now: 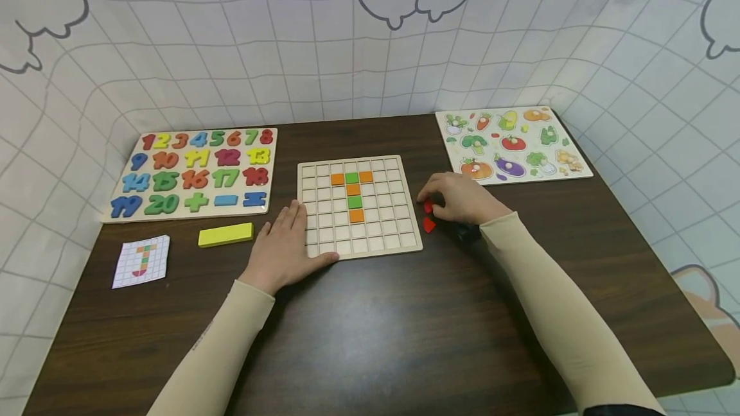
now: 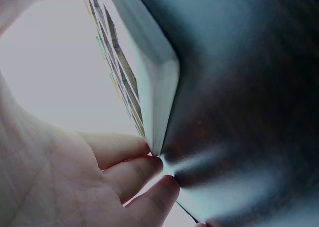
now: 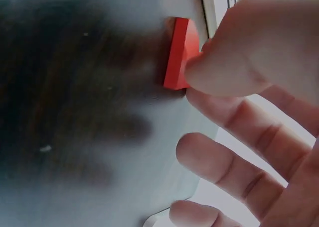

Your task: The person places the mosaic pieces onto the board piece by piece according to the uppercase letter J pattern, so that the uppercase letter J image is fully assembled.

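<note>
I have my left hand spread wide against the grid board; my right hand pinches 1 red piece, 1 red wedge lying just beside.

Head view looks forward-down; 2 close wrist views share the table.

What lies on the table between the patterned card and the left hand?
In the head view, a yellow block lies between the patterned card and the left hand, nearer the hand.
</note>
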Action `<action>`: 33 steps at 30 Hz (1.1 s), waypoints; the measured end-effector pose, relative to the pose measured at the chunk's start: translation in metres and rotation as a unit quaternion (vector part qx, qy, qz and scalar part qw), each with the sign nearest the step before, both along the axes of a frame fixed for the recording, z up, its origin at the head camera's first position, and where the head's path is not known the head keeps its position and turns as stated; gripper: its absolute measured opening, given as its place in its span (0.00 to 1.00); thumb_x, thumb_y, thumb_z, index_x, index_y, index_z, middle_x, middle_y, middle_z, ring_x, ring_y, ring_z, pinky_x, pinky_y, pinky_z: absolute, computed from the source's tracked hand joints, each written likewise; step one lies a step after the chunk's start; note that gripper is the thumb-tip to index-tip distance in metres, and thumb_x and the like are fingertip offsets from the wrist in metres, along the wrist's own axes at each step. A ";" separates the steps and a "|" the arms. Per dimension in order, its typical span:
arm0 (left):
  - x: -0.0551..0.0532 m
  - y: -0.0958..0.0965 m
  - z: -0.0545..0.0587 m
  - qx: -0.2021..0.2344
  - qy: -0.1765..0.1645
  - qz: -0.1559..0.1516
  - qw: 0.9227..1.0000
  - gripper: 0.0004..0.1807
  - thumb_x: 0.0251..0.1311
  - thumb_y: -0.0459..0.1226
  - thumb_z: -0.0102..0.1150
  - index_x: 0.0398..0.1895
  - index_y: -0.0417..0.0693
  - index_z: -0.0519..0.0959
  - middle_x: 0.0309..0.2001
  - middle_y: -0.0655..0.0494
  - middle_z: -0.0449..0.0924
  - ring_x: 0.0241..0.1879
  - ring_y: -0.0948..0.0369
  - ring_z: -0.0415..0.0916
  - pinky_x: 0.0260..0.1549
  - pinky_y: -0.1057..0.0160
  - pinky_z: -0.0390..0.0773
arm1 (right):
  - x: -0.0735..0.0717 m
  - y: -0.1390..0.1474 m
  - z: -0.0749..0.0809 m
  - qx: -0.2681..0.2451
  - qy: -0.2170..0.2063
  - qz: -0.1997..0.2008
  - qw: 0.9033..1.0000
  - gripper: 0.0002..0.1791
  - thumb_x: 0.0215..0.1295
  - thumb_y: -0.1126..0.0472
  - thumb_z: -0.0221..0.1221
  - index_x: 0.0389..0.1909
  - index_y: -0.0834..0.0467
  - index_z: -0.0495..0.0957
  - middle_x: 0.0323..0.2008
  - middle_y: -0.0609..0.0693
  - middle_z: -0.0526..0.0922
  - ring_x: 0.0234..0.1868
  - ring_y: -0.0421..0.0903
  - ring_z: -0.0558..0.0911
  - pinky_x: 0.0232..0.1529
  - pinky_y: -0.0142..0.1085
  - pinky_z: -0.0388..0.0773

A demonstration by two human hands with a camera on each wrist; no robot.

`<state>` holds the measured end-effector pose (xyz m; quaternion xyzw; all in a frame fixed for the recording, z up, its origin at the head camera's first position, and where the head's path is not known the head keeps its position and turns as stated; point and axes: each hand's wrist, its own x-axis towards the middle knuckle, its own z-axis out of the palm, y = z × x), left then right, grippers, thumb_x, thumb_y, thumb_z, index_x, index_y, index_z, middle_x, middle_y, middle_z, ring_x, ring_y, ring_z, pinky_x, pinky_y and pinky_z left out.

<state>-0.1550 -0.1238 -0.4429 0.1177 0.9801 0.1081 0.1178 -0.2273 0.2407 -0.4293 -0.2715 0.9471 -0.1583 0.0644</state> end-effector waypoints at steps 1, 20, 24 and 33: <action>0.000 0.000 0.000 0.000 0.000 0.000 1.000 0.68 0.57 0.73 0.59 0.83 0.34 0.46 0.84 0.37 0.44 0.83 0.39 0.48 0.77 0.32 0.56 | 0.000 0.000 -0.001 -0.001 -0.003 0.000 1.000 0.14 0.60 0.66 0.65 0.46 0.54 0.89 0.47 0.51 0.88 0.48 0.50 0.85 0.53 0.49 0.83; 0.001 -0.001 0.000 0.004 0.006 0.000 1.000 0.68 0.56 0.73 0.59 0.83 0.34 0.47 0.84 0.37 0.45 0.83 0.39 0.48 0.77 0.32 0.56 | 0.004 0.002 -0.005 0.014 0.003 -0.038 0.999 0.16 0.64 0.59 0.69 0.51 0.57 0.85 0.38 0.50 0.84 0.35 0.46 0.80 0.43 0.44 0.80; 0.001 0.000 0.000 0.005 0.004 0.000 1.000 0.68 0.56 0.73 0.59 0.83 0.34 0.47 0.84 0.37 0.45 0.83 0.39 0.48 0.77 0.32 0.56 | 0.003 -0.001 -0.007 0.013 -0.001 -0.041 0.999 0.16 0.67 0.56 0.68 0.52 0.59 0.84 0.26 0.48 0.80 0.27 0.43 0.75 0.34 0.39 0.74; 0.001 -0.001 -0.001 0.004 0.009 0.001 1.000 0.67 0.56 0.73 0.59 0.83 0.34 0.48 0.84 0.37 0.46 0.83 0.39 0.49 0.77 0.32 0.56 | 0.003 0.000 -0.005 0.010 -0.017 -0.046 0.999 0.19 0.59 0.60 0.70 0.52 0.57 0.86 0.35 0.50 0.84 0.34 0.45 0.78 0.40 0.41 0.79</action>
